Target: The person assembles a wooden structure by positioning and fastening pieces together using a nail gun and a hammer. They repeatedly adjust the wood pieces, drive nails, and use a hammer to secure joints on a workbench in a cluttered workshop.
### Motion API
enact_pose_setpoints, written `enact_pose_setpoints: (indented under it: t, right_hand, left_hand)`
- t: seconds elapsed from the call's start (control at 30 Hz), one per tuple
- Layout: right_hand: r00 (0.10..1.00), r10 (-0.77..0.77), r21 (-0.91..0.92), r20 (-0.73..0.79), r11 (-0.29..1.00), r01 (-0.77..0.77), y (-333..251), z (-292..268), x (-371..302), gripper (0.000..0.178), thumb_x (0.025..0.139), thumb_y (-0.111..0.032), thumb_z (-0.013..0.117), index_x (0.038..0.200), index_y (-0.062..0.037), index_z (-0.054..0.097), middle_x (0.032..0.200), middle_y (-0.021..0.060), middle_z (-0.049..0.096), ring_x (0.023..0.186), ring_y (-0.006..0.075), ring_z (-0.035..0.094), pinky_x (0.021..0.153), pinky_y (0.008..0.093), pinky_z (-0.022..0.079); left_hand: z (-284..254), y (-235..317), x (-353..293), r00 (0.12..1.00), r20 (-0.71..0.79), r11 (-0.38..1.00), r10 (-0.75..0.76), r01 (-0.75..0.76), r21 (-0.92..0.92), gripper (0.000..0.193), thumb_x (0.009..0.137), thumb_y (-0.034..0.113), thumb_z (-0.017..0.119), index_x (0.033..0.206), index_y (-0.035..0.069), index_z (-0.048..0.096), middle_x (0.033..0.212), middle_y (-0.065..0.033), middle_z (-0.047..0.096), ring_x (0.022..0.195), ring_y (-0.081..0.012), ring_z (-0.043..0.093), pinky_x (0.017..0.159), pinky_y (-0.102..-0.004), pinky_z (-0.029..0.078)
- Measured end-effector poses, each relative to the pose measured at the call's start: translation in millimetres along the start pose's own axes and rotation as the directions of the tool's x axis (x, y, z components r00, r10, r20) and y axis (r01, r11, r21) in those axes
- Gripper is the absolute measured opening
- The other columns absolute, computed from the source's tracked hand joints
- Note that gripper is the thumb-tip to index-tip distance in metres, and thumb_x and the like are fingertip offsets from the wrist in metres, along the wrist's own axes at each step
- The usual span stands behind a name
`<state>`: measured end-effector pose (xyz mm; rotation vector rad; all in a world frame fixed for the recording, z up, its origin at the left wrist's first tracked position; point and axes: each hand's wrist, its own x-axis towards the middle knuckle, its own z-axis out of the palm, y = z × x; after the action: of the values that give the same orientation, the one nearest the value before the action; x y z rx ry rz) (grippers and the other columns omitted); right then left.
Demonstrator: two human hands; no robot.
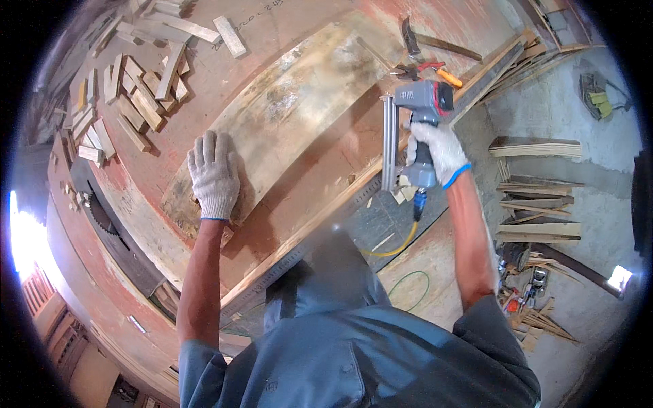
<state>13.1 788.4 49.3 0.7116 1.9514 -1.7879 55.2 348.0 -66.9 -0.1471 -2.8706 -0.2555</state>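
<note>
- While its fingers stretch out flat, the left hand (214, 173), in a white knitted glove with a blue-edged cuff, lies palm down at the near left end of a wide, pale, stained wooden board (286, 102).
- Gloved to match, the right hand (439, 146) is wrapped around the handle of a grey-blue air-powered nail gun (416, 95) with a red-and-black cap; whether a finger presses the trigger cannot be told.
- The nail gun is at the near right edge of the worktable, right of the board, its long silver metal magazine (390, 146) on the left side of the handle.
- From the base of the handle, a thin yellow air hose (410, 241) curves toward the near side.
- Beneath the board spreads a worn reddish-brown worktable (333, 149), the board running across it from near left to far right.
- Beyond the nail gun, at far right, lie pliers with red and orange handles (432, 68) and a dark-headed hammer with a wooden handle (445, 46).
- At far left, short pale wooden blocks (146, 95) are strewn in a loose heap; nearer on the left, a dark toothed saw blade (102, 217) shows in the tabletop.
- On the grey floor to the right sit stacked wooden strips (537, 231).
</note>
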Motion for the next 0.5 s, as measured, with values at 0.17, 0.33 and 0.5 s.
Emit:
enact_pose_setpoints:
  t: [0.17, 0.33, 0.5]
  right_hand:
    - [0.999, 0.047, -0.154, -0.007, 0.987, -0.048, -41.7, 12.8, 30.9, 0.019, 0.093, -0.025, 0.070, 0.092, -0.0063, 0.067, 0.069, 0.0062, 0.065, 0.057, 0.0190, 0.064, 0.055, 0.0350, 0.055]
    - [0.996, 0.073, -0.230, -0.043, 0.970, -0.081, -60.1, 33.6, 49.1, 0.015, 0.091, -0.021, 0.070, 0.091, -0.0062, 0.067, 0.069, 0.0059, 0.064, 0.054, 0.0196, 0.063, 0.052, 0.0357, 0.053]
    - [0.999, 0.049, -0.313, -0.023, 0.948, -0.053, -63.1, 48.2, 62.7, 0.013, 0.090, -0.019, 0.069, 0.088, -0.0062, 0.067, 0.068, 0.0063, 0.063, 0.053, 0.0201, 0.062, 0.051, 0.0358, 0.052]
  left_hand:
    - [0.5, -0.7, 0.6, 1.000, 0.002, 0.997, -0.013, 0.013, -0.073, 0.043, 0.095, 0.019, 0.062, 0.136, 0.009, 0.058, 0.143, -0.0163, 0.052, 0.136, -0.0392, 0.046, 0.116, -0.0529, 0.034]
    - [-1.5, -3.0, -0.1, 0.999, -0.023, 0.997, -0.024, 0.022, -0.073, 0.042, 0.094, 0.018, 0.063, 0.135, 0.010, 0.059, 0.141, -0.0158, 0.053, 0.135, -0.0390, 0.047, 0.116, -0.0527, 0.035]
    - [-2.3, -4.9, 0.3, 0.992, 0.106, 0.992, -0.073, 0.083, -0.090, 0.045, 0.099, 0.020, 0.061, 0.142, 0.010, 0.057, 0.152, -0.0147, 0.049, 0.144, -0.0377, 0.042, 0.122, -0.0530, 0.031]
